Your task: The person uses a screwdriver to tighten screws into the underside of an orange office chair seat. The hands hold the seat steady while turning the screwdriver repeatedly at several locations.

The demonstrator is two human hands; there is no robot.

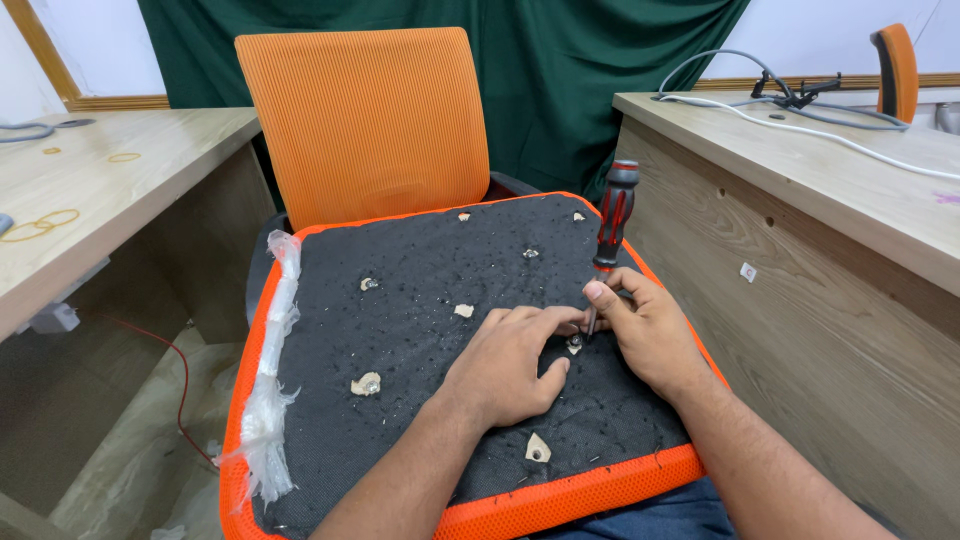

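Note:
An upturned chair seat (420, 300), black underneath with an orange fabric rim, lies in front of me. My right hand (650, 335) holds the shaft of a red and black screwdriver (612, 220) upright, its tip set on a screw hole (575, 345) near the seat's right side. My left hand (505, 365) rests flat on the black underside, its fingertips touching the screwdriver's tip and the hole. Several other screw holes with torn pale patches, such as one (366, 383) to the left and one (538, 450) near the front, dot the underside.
An orange chair backrest (365, 125) stands behind the seat before a green curtain (560, 70). Wooden desks flank it: left desk (90, 190), right desk (830, 190) carrying cables (800, 110). Torn clear plastic (270, 390) hangs along the seat's left edge.

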